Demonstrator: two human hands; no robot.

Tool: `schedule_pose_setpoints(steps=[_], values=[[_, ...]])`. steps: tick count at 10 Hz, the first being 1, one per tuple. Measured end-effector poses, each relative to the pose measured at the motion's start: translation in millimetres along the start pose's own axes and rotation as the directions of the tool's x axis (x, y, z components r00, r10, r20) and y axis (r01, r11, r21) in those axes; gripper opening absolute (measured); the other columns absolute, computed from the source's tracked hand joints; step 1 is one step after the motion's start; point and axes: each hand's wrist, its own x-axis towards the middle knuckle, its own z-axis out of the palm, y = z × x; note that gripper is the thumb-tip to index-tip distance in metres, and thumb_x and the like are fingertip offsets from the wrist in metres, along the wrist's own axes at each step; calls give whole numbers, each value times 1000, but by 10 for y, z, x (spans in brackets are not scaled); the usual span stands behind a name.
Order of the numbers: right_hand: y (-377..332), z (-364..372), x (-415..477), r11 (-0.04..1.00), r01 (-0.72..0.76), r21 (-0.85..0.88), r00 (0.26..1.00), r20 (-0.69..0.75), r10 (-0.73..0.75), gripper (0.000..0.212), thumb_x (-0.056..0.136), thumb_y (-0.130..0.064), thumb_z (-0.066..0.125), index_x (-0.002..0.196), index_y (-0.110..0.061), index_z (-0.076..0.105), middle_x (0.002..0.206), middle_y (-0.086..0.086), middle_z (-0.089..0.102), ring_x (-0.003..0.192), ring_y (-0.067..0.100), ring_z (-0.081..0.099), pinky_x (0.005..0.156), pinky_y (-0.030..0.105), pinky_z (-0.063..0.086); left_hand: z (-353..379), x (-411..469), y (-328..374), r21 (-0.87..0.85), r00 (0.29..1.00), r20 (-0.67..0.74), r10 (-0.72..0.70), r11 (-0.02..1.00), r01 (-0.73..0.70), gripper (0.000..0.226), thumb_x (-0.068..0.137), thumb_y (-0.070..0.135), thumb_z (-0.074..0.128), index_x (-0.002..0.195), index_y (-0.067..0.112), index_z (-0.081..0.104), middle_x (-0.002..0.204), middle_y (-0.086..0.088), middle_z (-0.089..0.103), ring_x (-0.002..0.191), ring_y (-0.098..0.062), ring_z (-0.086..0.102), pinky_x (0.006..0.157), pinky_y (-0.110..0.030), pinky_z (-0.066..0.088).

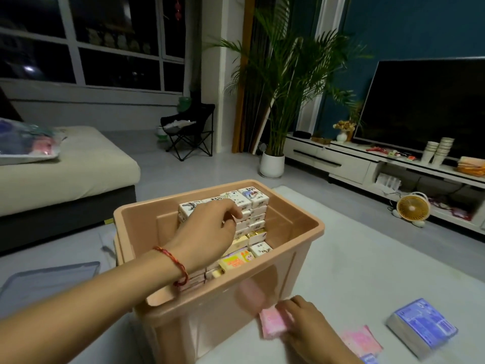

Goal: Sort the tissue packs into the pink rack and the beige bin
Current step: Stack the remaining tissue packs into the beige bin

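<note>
The beige bin (pixel 296 227) stands on the pale table in front of me, with several white tissue packs (pixel 253 197) stacked at its far end and yellow packs (pixel 235 261) lower down. My left hand (pixel 210 229) reaches into the bin, its fingers curled on a white pack in the stack. My right hand (pixel 309 323) grips a pink tissue pack (pixel 273 321) on the table just outside the bin's near right corner. Another pink pack (pixel 363 341) and a blue pack (pixel 422 324) lie to the right. No pink rack is in view.
A grey lid (pixel 49 282) lies at the left. A beige sofa (pixel 65 169) stands behind it. A potted palm (pixel 273 164), a TV stand (pixel 367 164) with paper cups and a small orange fan (pixel 412 208) are to the right.
</note>
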Motion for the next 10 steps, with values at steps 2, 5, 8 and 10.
schedule_pose_setpoints(steps=[2,5,8,10], values=[[680,-316,-53,924,-179,338,864,-394,312,18,71,-47,62,86,-53,54,85,-17,52,82,12,60,66,18,41,-87,105,-128,-77,996,-81,-37,997,31,25,89,6,45,90,23,64,89,5,65,82,-12,60,77,-24,47],[-620,-1707,609,935,349,-57,915,-197,-353,40,75,-26,76,110,-30,57,105,-22,55,91,9,48,72,20,39,-2,269,-106,-149,640,693,-331,803,577,88,62,87,16,71,16,68,45,5,59,40,-1,54,44,-10,42],[-760,-1173,1337,808,435,-397,887,343,-309,34,88,-21,61,119,-12,50,116,11,58,101,26,57,74,30,40,134,336,-278,256,498,741,-450,876,409,55,87,48,52,57,4,35,72,-3,45,56,-4,32,52,-5,36],[-883,-1166,1416,715,526,-460,841,407,-356,34,91,-16,54,124,-7,50,123,13,51,111,28,53,81,30,38,463,404,-392,227,415,833,-366,910,346,34,95,6,38,64,17,38,75,-21,53,49,-8,37,56,-21,36]])
